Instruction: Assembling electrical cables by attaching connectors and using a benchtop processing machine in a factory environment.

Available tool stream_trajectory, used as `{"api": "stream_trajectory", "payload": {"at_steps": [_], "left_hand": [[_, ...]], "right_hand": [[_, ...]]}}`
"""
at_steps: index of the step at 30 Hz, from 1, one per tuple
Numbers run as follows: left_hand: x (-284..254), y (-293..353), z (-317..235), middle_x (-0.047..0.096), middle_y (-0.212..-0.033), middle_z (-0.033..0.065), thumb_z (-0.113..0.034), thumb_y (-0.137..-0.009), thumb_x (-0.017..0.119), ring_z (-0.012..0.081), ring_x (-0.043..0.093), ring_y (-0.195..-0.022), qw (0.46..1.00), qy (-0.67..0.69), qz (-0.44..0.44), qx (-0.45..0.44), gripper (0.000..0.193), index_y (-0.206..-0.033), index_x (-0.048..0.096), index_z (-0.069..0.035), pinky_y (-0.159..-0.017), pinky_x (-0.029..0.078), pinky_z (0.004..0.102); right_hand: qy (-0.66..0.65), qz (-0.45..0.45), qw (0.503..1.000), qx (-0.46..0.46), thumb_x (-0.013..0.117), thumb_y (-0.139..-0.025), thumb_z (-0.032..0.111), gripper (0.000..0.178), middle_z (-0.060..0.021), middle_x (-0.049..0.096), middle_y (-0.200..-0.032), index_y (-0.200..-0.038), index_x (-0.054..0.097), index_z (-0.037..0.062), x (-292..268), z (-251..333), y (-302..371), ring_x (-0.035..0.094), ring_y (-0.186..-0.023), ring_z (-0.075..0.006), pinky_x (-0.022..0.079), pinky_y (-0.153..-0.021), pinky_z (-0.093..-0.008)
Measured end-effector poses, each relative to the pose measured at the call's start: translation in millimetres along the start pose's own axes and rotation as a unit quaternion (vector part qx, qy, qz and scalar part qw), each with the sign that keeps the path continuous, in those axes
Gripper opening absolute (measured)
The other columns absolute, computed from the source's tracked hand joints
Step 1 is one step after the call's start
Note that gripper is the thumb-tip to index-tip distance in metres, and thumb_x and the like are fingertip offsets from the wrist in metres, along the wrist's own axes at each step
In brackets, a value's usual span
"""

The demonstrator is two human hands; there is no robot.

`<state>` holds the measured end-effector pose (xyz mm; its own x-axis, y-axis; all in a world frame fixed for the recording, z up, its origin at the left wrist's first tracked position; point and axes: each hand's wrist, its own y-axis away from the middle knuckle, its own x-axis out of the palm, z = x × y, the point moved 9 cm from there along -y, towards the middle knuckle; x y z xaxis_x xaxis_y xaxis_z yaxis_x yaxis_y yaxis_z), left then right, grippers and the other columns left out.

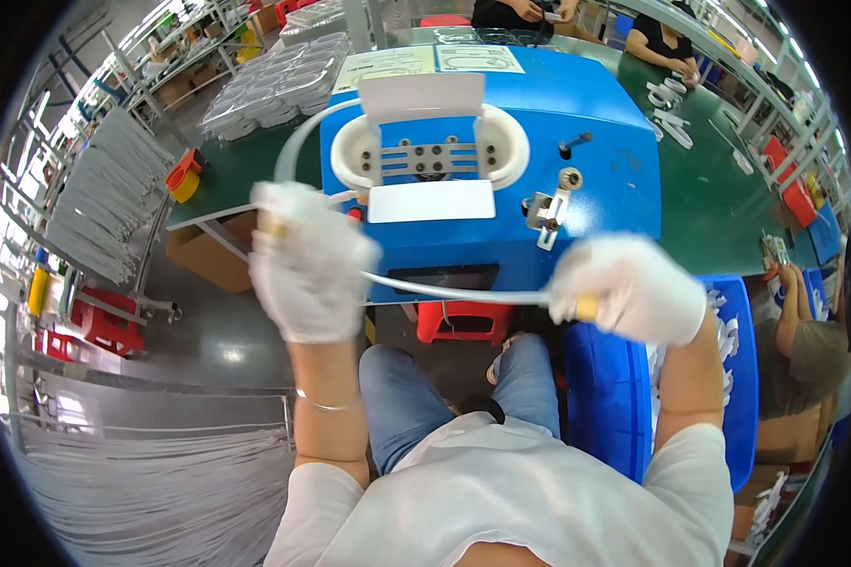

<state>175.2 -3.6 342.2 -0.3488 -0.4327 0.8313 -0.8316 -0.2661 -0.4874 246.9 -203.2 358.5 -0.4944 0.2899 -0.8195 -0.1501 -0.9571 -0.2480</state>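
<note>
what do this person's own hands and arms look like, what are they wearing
Both the left hand and right hand wear thin white gloves, each with a yellowish band around one finger. The forearms are bare below short white shirt sleeves. A thin silver bangle circles the left wrist.

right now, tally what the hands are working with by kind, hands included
gloved hands: 2, left hand and right hand
clear tube held between them: 1
blue machine in front: 1
blue bin by the right arm: 1
total: 5
</note>
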Motion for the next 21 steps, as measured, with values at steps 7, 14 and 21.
{"api": "stream_trajectory", "payload": {"at_steps": [7, 14, 21], "left_hand": [[56, -111, -28, 0.030, -0.054, -0.0037, -0.014, -0.096, 0.037, 0.0070, 0.027, -0.043, 0.994, -0.028, 0.021, -0.107, 0.022, -0.082, 0.052, -0.004, -0.040, 0.024, 0.0229], [69, -57, 31, 0.051, -0.062, 0.0025, -0.037, -0.100, 0.035, 0.0110, 0.041, -0.040, 0.968, -0.177, -0.012, -0.180, 0.041, -0.087, 0.053, -0.003, -0.031, 0.033, 0.0234], [-37, 40, 93, 0.058, -0.117, 0.0204, -0.043, -0.092, 0.050, 0.0373, 0.054, -0.114, 0.941, -0.185, -0.192, -0.210, 0.054, -0.120, 0.054, 0.003, -0.095, 0.042, 0.0593]], "right_hand": [[-0.028, -0.384, 0.916, -0.115, 0.060, -0.085, 0.016, 0.020, -0.0058, 0.061, -0.076, -0.096, 0.066, 0.0000, -86, -7, -97, 0.051, -0.059, -0.0105, 0.041, -0.055, -0.0238], [-0.193, -0.236, 0.946, 0.105, 0.066, -0.084, 0.016, 0.017, -0.0068, 0.065, -0.080, -0.091, 0.067, -0.0001, -87, -36, -47, 0.052, -0.064, -0.0081, 0.044, -0.060, -0.0224], [-0.128, -0.068, 0.989, -0.017, 0.063, -0.069, -0.007, 0.026, -0.0077, 0.069, -0.082, -0.093, 0.068, 0.0042, -4, -7, 21, 0.064, -0.077, -0.0158, 0.051, -0.066, -0.0296]]}}
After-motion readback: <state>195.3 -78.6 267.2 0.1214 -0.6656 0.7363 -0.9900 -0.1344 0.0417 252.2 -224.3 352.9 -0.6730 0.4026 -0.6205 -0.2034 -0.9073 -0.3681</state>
